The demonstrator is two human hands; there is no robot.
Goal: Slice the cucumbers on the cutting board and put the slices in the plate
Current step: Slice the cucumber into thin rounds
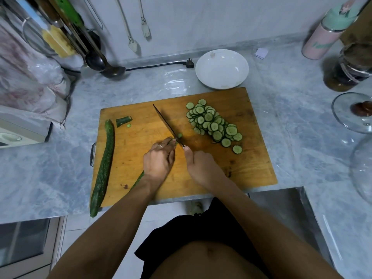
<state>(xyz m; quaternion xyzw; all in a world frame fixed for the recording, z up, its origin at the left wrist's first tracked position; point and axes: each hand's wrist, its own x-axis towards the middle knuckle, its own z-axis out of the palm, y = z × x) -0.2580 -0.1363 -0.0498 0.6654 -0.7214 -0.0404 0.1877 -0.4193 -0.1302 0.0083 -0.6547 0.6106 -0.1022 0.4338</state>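
My right hand (201, 168) sits low in the middle of the frame, fingers curled around the handle of the knife (168, 125), thumb pointing up along it; the blade runs toward the upper left and its heel rests on the tip of a cucumber (138, 181). My left hand (159, 161), just to the left, pins that cucumber to the cutting board (257, 158) with bent fingertips right beside the blade. The rest of this cucumber shows below my wrist. To the right of the blade, a heap of slices (214, 124) lies on the board. Along the board's left edge lies a whole cucumber (103, 168), with a cut end piece (123, 121) above it. The white plate (222, 69) stands just above the board's upper edge, on the grey marble counter (50, 178).
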